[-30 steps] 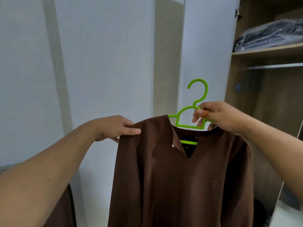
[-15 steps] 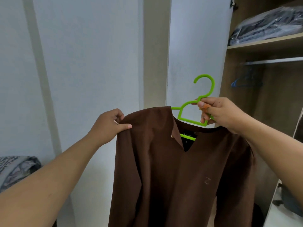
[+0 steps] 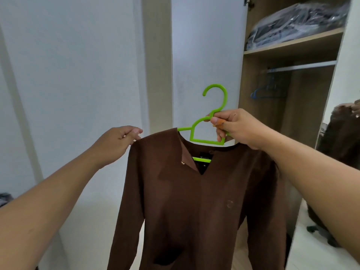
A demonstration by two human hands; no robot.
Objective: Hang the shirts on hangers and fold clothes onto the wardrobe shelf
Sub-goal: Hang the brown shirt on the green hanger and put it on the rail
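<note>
One brown shirt (image 3: 196, 201), now fully seated on one green hanger (image 3: 206, 131), held before the open wardrobe (image 3: 292, 117); we have raised it since a second ago, ready for the rail (image 3: 302, 66). Our right hand (image 3: 233, 127) grips the hanger neck; our left hand (image 3: 118, 141) pinches the shoulder. One blue hanger (image 3: 266, 93) waits there.

A home bedroom, by the look of it. An open wardrobe (image 3: 288, 106) has a shelf (image 3: 292, 44) of bagged clothes (image 3: 296, 22). Below, blue hangers (image 3: 268, 92) hang on a rail (image 3: 302, 66).

Both forearms are bare — no sleeves, watch or rings show — and the right hand (image 3: 236, 127) has an orange-tinted thumbnail.
</note>
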